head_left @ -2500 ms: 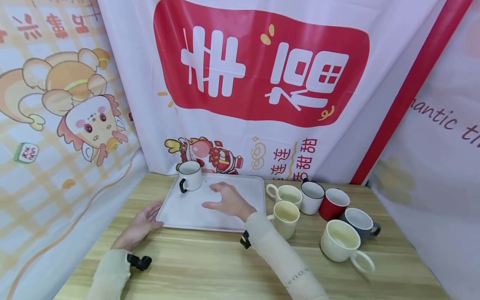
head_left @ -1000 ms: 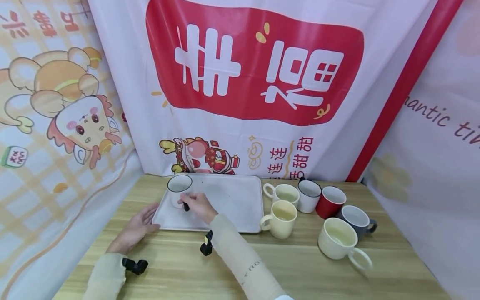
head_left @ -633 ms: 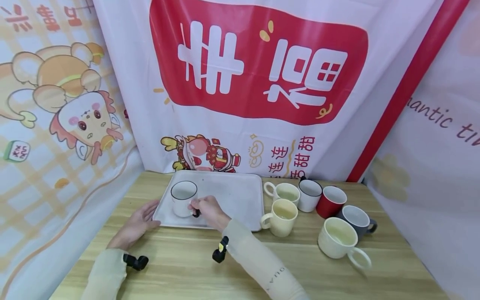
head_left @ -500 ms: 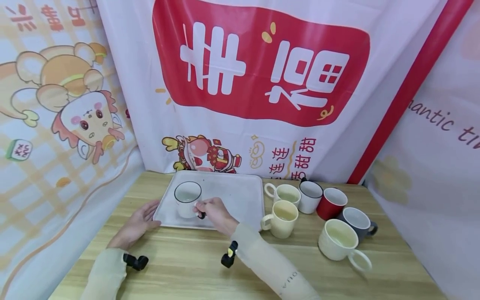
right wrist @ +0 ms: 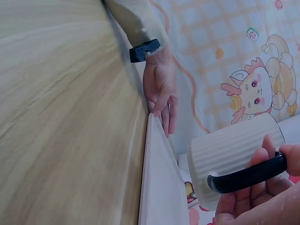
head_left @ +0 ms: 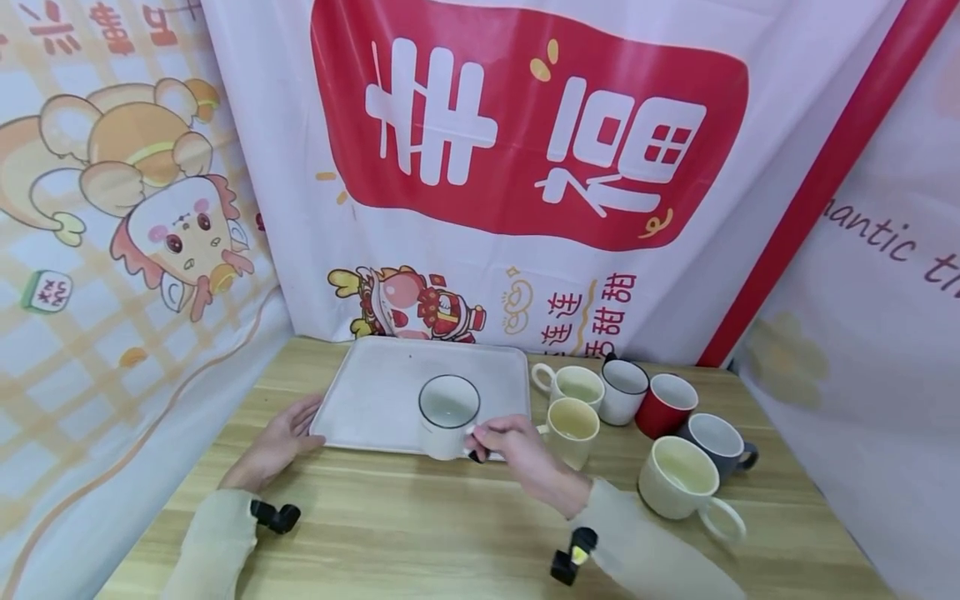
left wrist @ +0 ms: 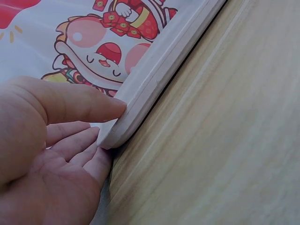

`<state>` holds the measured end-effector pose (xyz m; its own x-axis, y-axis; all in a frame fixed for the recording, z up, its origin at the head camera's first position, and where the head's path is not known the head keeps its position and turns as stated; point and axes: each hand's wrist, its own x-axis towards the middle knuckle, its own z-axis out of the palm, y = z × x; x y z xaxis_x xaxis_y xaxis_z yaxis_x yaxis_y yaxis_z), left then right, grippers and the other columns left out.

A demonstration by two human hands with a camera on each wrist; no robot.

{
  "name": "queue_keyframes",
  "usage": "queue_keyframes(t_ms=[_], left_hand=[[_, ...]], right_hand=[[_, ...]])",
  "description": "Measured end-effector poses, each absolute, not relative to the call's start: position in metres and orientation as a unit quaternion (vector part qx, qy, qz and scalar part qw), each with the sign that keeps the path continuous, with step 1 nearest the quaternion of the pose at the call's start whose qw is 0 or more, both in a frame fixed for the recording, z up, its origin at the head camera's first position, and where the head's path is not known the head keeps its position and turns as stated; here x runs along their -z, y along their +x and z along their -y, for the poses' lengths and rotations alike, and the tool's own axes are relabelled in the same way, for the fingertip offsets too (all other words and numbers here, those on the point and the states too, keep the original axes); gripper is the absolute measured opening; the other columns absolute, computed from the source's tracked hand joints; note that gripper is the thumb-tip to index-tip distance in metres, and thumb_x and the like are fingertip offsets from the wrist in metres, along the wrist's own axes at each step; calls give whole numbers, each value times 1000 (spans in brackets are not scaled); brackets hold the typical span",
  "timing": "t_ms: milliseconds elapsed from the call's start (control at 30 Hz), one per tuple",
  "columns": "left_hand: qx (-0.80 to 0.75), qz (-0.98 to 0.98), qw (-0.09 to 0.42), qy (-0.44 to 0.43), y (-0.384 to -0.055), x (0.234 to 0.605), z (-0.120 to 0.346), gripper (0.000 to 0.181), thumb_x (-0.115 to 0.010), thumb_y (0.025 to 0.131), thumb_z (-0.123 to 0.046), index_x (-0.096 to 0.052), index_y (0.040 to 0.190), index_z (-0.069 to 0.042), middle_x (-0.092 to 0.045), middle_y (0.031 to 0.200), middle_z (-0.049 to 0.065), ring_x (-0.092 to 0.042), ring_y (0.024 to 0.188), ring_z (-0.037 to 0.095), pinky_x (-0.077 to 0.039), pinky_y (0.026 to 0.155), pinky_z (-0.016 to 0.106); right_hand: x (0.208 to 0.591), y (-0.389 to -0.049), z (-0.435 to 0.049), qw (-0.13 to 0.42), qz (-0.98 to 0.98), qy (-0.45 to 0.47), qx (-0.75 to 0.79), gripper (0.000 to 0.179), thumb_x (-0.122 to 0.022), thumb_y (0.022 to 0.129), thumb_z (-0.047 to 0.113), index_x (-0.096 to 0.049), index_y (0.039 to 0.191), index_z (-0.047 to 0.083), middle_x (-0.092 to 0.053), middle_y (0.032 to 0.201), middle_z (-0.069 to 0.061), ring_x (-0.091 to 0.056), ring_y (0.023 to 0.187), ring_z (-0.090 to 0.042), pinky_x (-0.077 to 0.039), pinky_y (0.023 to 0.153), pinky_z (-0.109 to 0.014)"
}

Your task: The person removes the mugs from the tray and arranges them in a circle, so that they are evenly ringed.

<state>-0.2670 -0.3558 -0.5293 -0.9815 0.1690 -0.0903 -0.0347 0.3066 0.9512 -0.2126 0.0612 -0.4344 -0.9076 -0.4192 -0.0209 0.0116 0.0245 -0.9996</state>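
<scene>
My right hand point(head_left: 517, 450) grips a white mug point(head_left: 444, 433) by its black handle point(right wrist: 248, 176), with the fingers and thumb around it. The mug has a dark rim and ribbed sides, and stands upright in the head view, overlapping the front edge of the white tray point(head_left: 375, 408). In the right wrist view it is raised above the tray. At the tray's front left corner rests my left hand point(head_left: 277, 442), its fingers straight along the side. The left thumb point(left wrist: 89, 105) touches the rim in the left wrist view.
To the tray's right stand a cream mug point(head_left: 581, 387), a pale yellow mug point(head_left: 572, 437), another white mug point(head_left: 622, 396) and a red mug point(head_left: 663, 408). Further right are a grey mug point(head_left: 716, 446) and a cream mug with a round handle point(head_left: 675, 483). Printed cloths hang behind the table.
At first the white mug stood at the tray's back left, my right hand apart from it. The hand took its handle, lifted it and carried it right and forward. My left hand stayed at the corner.
</scene>
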Motion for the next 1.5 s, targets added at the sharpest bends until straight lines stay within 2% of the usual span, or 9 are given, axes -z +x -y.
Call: queue_keyframes(t_ms=[233,433,633,867,1033,1200,1500], left_hand=[[-589,-802,87,42,-267,528,354,89,-63,98,3,-7,167,4,-11,175,28,-11,164,46,-15,135,59],[-584,-806,83,46,-267,529,356,88,-63,98,3,-8,167,4,-12,175,29,-12,163,47,-16,134,59],[-582,-808,86,39,-266,530,357,89,-63,98,3,-8,168,2,-12,175,28,-13,163,47,-17,135,59],[-576,-812,85,35,-268,531,358,88,-62,99,2,-8,168,2,-12,176,27,-13,163,46,-17,135,58],[-573,-814,86,34,-268,531,357,88,-63,99,1,-8,168,1,-12,176,26,-13,164,45,-17,135,58],[-573,-814,86,33,-265,530,355,89,-63,99,2,-7,168,1,-12,175,28,-12,163,47,-18,135,60],[-570,-817,81,28,-266,531,354,88,-63,99,1,-9,168,0,-13,176,26,-14,163,45,-19,135,57]], right_hand=[[428,-177,-127,167,-702,-156,674,29,-56,105,6,-68,97,-20,-68,80,8,-62,86,-10,-49,94,-26],[432,-149,-174,183,-713,-120,666,27,-53,107,10,-72,103,-9,-65,84,6,-62,91,-10,-50,91,-18],[442,-134,-211,193,-725,-104,653,27,-50,109,10,-73,107,-5,-66,88,7,-61,92,-8,-49,88,-15],[454,-124,-246,187,-741,-87,639,31,-49,110,8,-72,108,-12,-67,93,8,-62,94,-6,-51,87,-14],[465,-122,-263,167,-756,-55,631,30,-49,110,9,-73,110,-9,-67,90,7,-61,91,-5,-49,85,-14],[475,-122,-268,159,-765,-30,623,33,-47,110,9,-69,116,-14,-66,89,4,-61,93,-5,-47,85,-14],[485,-124,-265,128,-763,38,633,41,-50,110,12,-60,133,-20,-75,101,9,-63,93,-6,-53,86,-16]])
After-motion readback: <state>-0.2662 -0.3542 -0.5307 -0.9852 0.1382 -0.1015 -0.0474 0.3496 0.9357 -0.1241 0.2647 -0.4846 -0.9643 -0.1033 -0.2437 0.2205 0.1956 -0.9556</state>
